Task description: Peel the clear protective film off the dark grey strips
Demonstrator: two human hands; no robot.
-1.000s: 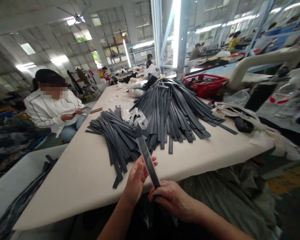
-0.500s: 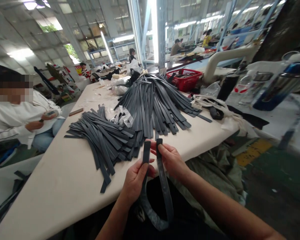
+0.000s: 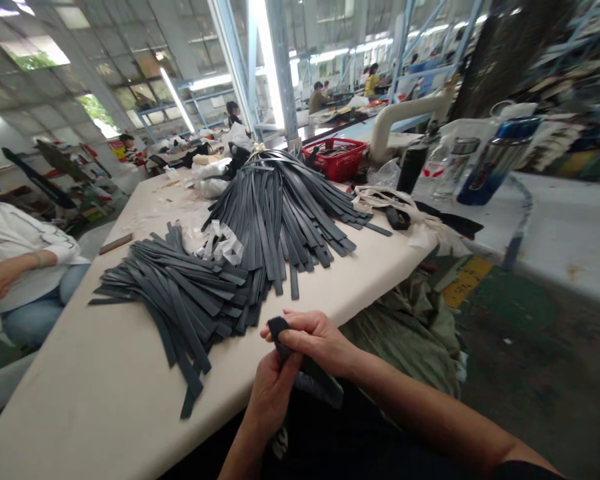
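Close together at the table's front edge, both of my hands grip one dark grey strap (image 3: 325,381). My right hand (image 3: 316,337) pinches it near an end that sticks up past the thumb. Just below, my left hand (image 3: 274,387) is closed on the strap, its fingers partly hidden. The rest of the strap bends down to the right below my hands. Beyond them a large fanned bundle of similar grey straps (image 3: 260,220) lies on the table, tied at its far end. A looser pile of grey straps (image 3: 180,287) lies to its left.
The cream table (image 3: 95,387) runs away from me. Clear plastic strips (image 3: 223,243) lie between the piles. A red basket (image 3: 337,160), pale cloth strips (image 3: 395,203) and a blue bottle (image 3: 500,160) stand or lie to the right. A person in white (image 3: 25,253) sits at the left.
My hands have come together, and the two strap ends that stood apart are now gathered between them. The view has swung to the right. The seated person's hands have shifted.
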